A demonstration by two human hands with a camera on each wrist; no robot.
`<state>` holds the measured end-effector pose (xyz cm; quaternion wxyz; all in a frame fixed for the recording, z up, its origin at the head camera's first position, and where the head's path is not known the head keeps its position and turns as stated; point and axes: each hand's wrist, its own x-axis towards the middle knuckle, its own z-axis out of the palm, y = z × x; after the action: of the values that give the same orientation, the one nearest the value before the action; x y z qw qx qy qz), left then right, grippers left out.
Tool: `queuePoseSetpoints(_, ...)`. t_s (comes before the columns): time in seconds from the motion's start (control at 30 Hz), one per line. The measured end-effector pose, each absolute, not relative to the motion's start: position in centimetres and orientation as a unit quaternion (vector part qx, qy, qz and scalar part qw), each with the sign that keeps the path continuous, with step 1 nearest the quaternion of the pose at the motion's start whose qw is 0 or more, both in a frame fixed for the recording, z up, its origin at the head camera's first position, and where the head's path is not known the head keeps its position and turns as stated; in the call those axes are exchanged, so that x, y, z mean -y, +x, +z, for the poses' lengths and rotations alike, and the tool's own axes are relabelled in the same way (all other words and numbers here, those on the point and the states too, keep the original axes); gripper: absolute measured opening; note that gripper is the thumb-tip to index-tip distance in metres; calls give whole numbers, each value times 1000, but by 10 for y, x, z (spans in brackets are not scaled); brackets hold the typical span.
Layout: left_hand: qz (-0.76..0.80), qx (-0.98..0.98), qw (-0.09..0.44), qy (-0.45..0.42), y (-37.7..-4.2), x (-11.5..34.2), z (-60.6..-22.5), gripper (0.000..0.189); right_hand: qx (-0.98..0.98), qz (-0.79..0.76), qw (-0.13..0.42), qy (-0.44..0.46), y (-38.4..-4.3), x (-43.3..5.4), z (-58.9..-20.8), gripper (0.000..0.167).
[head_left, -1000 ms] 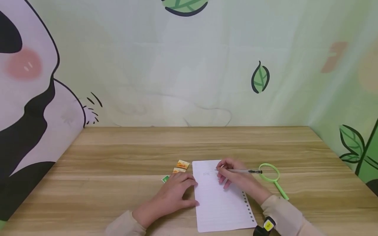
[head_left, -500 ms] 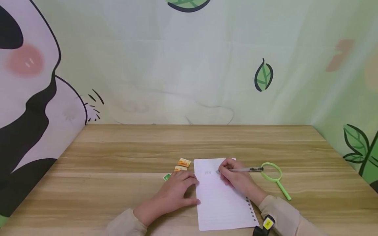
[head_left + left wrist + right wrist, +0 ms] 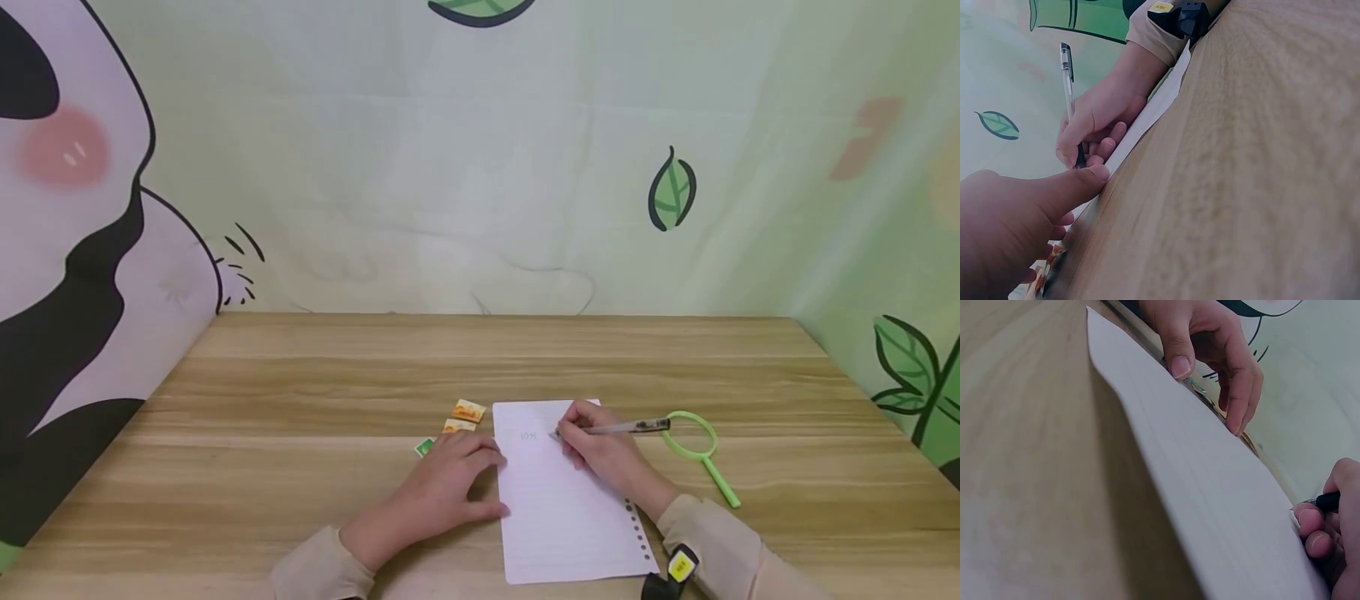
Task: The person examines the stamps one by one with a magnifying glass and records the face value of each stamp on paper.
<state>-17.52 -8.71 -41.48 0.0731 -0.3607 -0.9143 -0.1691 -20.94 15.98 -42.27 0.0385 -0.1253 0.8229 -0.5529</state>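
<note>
A lined sheet of paper (image 3: pixel 570 525) with punched holes along its right edge lies on the table, with small faint marks near its top. My right hand (image 3: pixel 603 450) pinches a clear pen (image 3: pixel 630 427) with a dark grip, its tip at the upper part of the sheet. The thumb and fingertips of my left hand (image 3: pixel 450 479) rest at the sheet's left edge, the fingers loosely bent. In the right wrist view, the near edge of the paper (image 3: pixel 1172 444) is raised off the table, and the pen tip (image 3: pixel 1300 504) points at the sheet.
Two small orange cards (image 3: pixel 469 411) and a green card (image 3: pixel 424 447) lie beyond my left hand, partly covered by it. To the right of the sheet is a green magnifying glass (image 3: pixel 720 479). A printed cloth backdrop (image 3: pixel 375 167) rises behind the wooden table (image 3: pixel 300 375).
The lower fingers of my right hand have tucked in, and the pen has shifted very slightly. My left hand keeps its place at the sheet's edge. The head view has tilted a little.
</note>
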Motion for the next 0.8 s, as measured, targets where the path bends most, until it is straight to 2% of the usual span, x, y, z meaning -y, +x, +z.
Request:
queuePoseSetpoints(0.43, -170, 917, 59, -356, -175, 86, -414, 49, -817, -565, 32, -108, -208, -159, -423, 13)
queuePoseSetpoints(0.8, -168, 915, 70, -360, -175, 87, -414, 49, -820, -561, 22, -110, -209, -160, -425, 13)
